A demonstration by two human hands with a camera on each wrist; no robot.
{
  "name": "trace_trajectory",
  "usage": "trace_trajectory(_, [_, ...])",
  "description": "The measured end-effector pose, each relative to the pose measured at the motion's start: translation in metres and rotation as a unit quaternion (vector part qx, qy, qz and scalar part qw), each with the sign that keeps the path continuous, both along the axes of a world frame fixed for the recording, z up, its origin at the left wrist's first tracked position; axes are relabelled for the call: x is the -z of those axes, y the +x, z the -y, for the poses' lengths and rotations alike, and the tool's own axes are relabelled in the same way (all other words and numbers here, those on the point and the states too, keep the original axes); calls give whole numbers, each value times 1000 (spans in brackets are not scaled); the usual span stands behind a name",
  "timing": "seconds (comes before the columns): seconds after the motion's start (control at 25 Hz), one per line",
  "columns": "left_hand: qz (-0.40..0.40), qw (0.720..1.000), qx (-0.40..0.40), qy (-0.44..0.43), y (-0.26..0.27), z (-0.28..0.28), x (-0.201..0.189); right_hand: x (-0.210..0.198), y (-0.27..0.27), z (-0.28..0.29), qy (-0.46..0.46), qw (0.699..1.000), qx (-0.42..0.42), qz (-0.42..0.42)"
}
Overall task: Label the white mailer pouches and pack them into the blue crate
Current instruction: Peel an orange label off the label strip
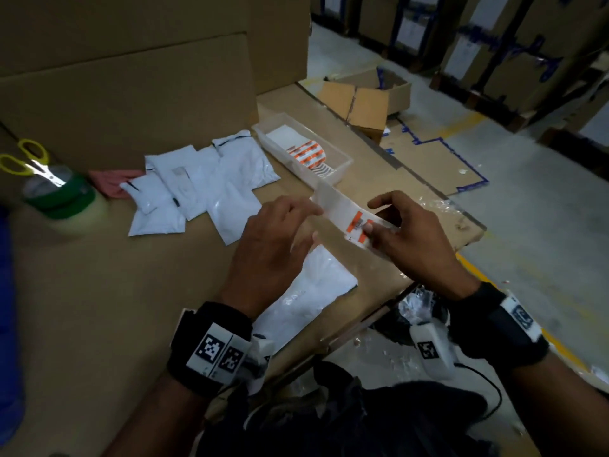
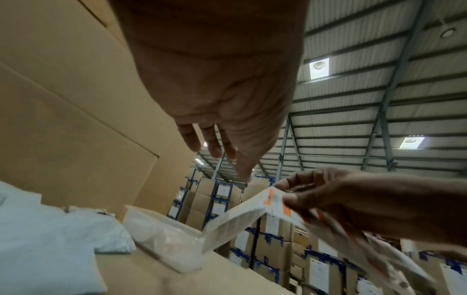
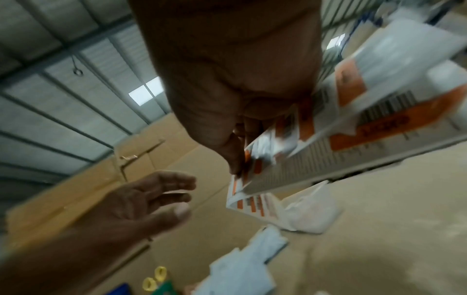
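My right hand (image 1: 370,217) pinches a white strip of orange-and-white labels (image 1: 342,212) held up over the cardboard table; the right wrist view shows thumb and fingers of the right hand (image 3: 237,159) curled on the labels (image 3: 316,155). My left hand (image 1: 313,224) hovers beside the strip's left end with straight fingers, and the left hand (image 3: 182,197) holds nothing. One white mailer pouch (image 1: 316,291) lies flat under both hands near the table's front edge. A pile of several white pouches (image 1: 204,183) lies further back. A blue object (image 1: 8,291) shows at the far left edge.
A clear plastic tray (image 1: 342,163) with more labels stands behind my hands. Tape rolls (image 1: 62,199) with yellow-handled scissors (image 1: 29,159) sit at the left. A tall cardboard wall (image 1: 131,77) backs the table. The table drops off at the right edge (image 1: 428,278) to the floor.
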State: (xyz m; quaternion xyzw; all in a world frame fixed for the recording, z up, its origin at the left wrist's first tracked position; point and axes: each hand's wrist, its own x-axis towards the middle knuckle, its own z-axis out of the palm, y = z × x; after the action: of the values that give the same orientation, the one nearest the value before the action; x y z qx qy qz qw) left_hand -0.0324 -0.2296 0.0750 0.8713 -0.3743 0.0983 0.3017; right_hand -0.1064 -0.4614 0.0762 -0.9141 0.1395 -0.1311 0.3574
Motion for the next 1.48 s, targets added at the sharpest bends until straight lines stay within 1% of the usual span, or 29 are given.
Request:
trace_trajectory(0.08, [56,997,-32,40,-2,-14,-12,-20,1,-29,103,993,-38,41])
trace_trajectory(0.16, [94,992,-56,65,-5,-35,-19,-34,4,-57,197,975,-80,57])
trace_trajectory(0.2, [105,990,-69,63,-6,-45,-20,-38,5,-68,222,968,-104,59])
trace_trajectory(0.28, [121,986,-101,45,-11,-67,-19,-43,7,-87,236,958,-151,58])
trace_trajectory(0.36, [120,984,-127,18,-15,-88,-20,-44,8,-101,208,959,-184,56])
trace_trajectory(0.44, [106,986,-127,3,-16,-104,-26,-48,5,-111,164,960,-220,50])
trace_trajectory(0.48, [99,988,-118,15,-15,-109,-30,-51,4,-115,146,959,-237,47])
trace_trajectory(0.56, [91,989,-96,67,-15,-121,-38,-58,1,-123,121,958,-256,49])
trace_trajectory(0.64, [79,990,-83,78,-14,-131,-45,-65,0,-126,101,961,-252,58])
trace_trajectory(0.72, [29,996,-70,49,-15,-138,-50,-70,-1,-128,94,961,-255,53])
trace_trajectory(0.76, [21,997,-59,46,-16,-139,-53,-72,-3,-129,96,959,-264,46])
trace_trajectory(0.88, [54,994,-29,92,-19,-137,-60,-79,-6,-131,93,951,-291,44])
trace_trajectory(0.92, [52,994,-29,94,-19,-136,-62,-79,-7,-130,92,951,-292,44])
trace_trajectory(1.04, [-10,998,-28,60,-19,-138,-65,-75,-9,-128,95,956,-273,38])
trace_trajectory(1.16, [-36,996,-12,76,-21,-137,-66,-71,-9,-126,49,961,-261,78])
trace_trajectory(1.2, [-29,996,-10,82,-21,-134,-66,-71,-10,-125,10,960,-259,107])
trace_trajectory(1.24, [-19,997,-11,76,-22,-131,-66,-71,-10,-125,-55,955,-253,144])
trace_trajectory(1.28, [-13,998,-16,56,-23,-128,-66,-69,-11,-125,-129,945,-241,181])
trace_trajectory(1.32, [-20,999,-22,27,-24,-125,-66,-66,-13,-126,-184,934,-222,210])
trace_trajectory(1.36, [-39,999,-29,-6,-25,-122,-66,-63,-15,-128,-210,928,-201,231])
trace_trajectory(1.4, [-57,997,-35,-35,-26,-118,-65,-59,-16,-131,-210,928,-184,245])
trace_trajectory(1.48, [-86,993,-42,-75,-28,-111,-64,-51,-19,-138,-175,935,-166,259])
